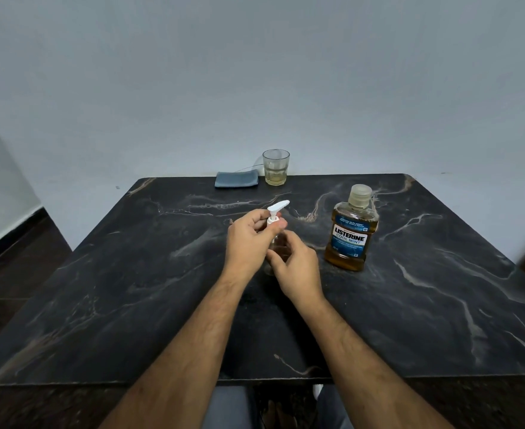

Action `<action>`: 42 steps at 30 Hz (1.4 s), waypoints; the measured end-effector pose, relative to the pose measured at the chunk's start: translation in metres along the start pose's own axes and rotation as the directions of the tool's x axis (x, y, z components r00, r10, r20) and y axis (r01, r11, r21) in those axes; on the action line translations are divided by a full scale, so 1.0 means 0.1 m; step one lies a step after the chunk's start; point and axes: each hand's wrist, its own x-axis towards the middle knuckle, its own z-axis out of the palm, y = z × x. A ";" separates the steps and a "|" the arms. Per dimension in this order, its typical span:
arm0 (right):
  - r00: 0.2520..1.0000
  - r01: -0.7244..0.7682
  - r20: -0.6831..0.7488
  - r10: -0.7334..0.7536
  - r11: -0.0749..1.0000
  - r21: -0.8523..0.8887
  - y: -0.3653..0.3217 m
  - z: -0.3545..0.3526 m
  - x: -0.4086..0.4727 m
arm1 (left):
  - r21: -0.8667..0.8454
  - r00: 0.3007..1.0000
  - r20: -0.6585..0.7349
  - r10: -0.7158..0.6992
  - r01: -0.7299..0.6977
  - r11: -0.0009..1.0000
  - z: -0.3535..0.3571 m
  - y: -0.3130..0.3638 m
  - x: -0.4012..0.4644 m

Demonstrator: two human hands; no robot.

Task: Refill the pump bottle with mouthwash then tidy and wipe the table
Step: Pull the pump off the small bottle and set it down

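Pump bottle (274, 252) is held upright on bench (131, 274): collar pinched by left hand (249, 239), body gripped by right hand (295, 267). Mouthwash bottle (351, 233), capped, is nearer the right hand.

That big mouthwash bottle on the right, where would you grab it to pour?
Grip the mouthwash bottle round its flat labelled body, below the shoulders, coming in from its right side with the right hand. It stands upright and apart from everything else, so that side looks open. The cap is probably too narrow to carry it by and is still on.
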 end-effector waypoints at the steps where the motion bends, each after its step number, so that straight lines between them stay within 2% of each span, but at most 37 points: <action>1: 1.000 0.002 -0.003 -0.002 1.000 0.002 0.01 0.00 0.00 | 0.006 1.000 -0.021 -0.006 0.006 1.000 0.00 0.00 0.00; 6: 1.000 0.010 -0.002 -0.010 1.000 0.026 0.02 0.04 -0.03 | 0.026 0.998 -0.025 -0.055 0.056 0.998 -0.01 0.06 0.04; 11: 1.000 0.022 -0.003 -0.022 0.999 0.049 0.01 0.02 -0.04 | -0.084 0.968 0.233 -0.095 0.117 0.990 -0.02 0.15 0.00; 13: 1.000 0.025 -0.009 -0.024 0.998 0.059 0.02 0.02 -0.04 | -0.129 0.960 0.264 -0.096 0.134 0.983 -0.06 0.15 -0.05; 16: 1.000 0.015 -0.008 -0.014 0.998 0.066 0.04 0.05 -0.03 | -0.187 0.968 0.239 -0.076 0.123 0.975 -0.17 0.10 -0.11; 20: 1.000 -0.017 0.010 0.016 0.995 0.096 0.06 0.07 -0.03 | -0.130 0.992 0.123 0.000 0.016 0.991 -0.24 0.03 -0.13; 23: 1.000 -0.020 0.010 0.019 0.994 0.106 0.06 0.08 -0.03 | -0.123 0.998 0.067 0.000 0.008 0.992 -0.22 0.05 -0.07; 29: 1.000 -0.026 0.008 0.025 0.997 0.078 0.06 0.06 -0.04 | -0.003 0.980 0.190 -0.051 0.053 0.999 -0.15 0.10 0.11; 33: 1.000 0.001 -0.003 0.000 0.998 0.070 0.04 0.03 -0.04 | -0.028 0.960 0.269 -0.082 0.093 0.995 -0.02 0.17 0.13; 42: 1.000 -0.001 -0.004 0.002 0.997 0.075 0.03 0.04 -0.04 | -0.098 0.967 0.249 -0.055 0.082 0.992 -0.18 0.10 -0.01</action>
